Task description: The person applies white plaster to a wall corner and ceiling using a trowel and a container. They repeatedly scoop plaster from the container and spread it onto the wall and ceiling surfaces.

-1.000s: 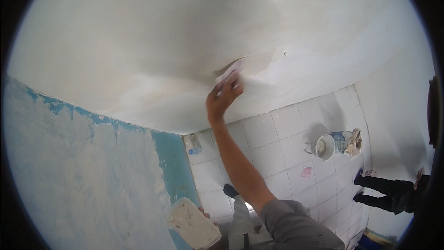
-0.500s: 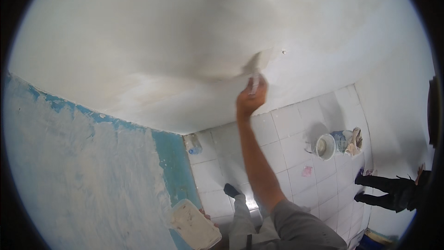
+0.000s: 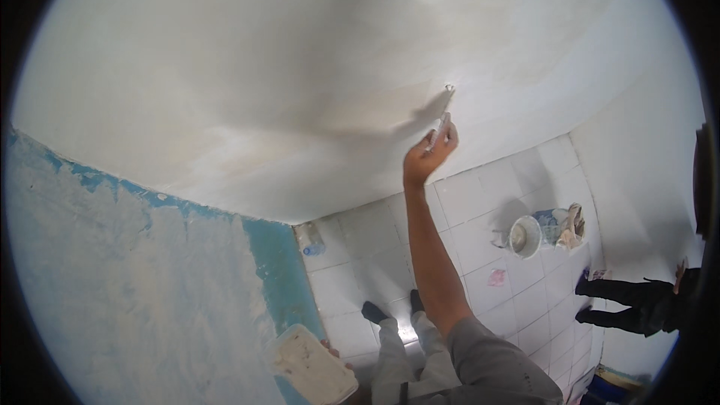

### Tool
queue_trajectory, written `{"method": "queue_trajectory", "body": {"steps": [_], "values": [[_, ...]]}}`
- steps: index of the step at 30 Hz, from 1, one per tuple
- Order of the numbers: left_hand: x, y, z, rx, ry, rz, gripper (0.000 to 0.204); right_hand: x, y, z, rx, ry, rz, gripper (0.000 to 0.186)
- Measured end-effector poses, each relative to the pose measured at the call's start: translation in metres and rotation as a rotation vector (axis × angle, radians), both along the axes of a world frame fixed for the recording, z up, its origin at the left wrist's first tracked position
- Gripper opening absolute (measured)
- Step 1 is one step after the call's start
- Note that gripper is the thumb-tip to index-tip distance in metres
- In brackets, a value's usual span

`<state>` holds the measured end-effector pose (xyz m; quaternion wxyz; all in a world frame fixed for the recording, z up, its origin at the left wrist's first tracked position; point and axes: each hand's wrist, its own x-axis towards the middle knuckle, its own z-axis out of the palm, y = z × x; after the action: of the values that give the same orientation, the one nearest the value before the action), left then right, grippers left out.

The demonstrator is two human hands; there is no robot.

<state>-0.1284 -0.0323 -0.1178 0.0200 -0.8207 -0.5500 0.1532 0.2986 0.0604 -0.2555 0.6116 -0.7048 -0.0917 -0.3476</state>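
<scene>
- Right hand: raised in front of the pale wall, fingers clenched around a thin scraper, blade end aimed up and slightly right
- Scraper tip: right at a small round mark in the pale wall; seen nearly edge-on, so contact with the surface cannot be told
- Handling, by judgement: blade best kept at a low, even angle under light, steady pressure, easing off around the round mark to avoid a gouge or ridge; overlapping strokes likely to leave fewer lines
- Left hand: mostly hidden, fingers at the side of a rectangular tub, apparently grasping it
- Tub: low, in front of the blue strip, holding pale paste; best kept level and within easy reach
- Left wall: patchy white coat over blue
- Tiled floor: clear bottle near the corner, white bucket with crumpled tan sack near it, pink scrap
- Far right: co-worker's legs in dark trousers, well apart
</scene>
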Motion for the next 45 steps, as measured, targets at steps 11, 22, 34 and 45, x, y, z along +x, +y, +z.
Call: {"method": "queue_trajectory", "body": {"steps": [11,22,34,45], "values": [[-0.033,-0.005,-0.06,0.095,-0.14,-0.148,0.06,-0.062,-0.001,-0.069,-0.096,0.024,0.238,0.041],[-0.015,-0.008,-0.039,0.04,0.049,-0.077,0.068,0.002,0.001,-0.011,-0.014,-0.167,-0.056,0.039],[-0.016,0.007,-0.027,-0.022,-0.095,-0.021,0.064,-0.059,0.018,-0.036,0.128,0.296,0.129,0.03],[-0.017,0.024,-0.023,-0.014,-0.063,-0.052,0.068,-0.141,0.138,-0.066,0.0,0.149,0.292,0.06]]}}
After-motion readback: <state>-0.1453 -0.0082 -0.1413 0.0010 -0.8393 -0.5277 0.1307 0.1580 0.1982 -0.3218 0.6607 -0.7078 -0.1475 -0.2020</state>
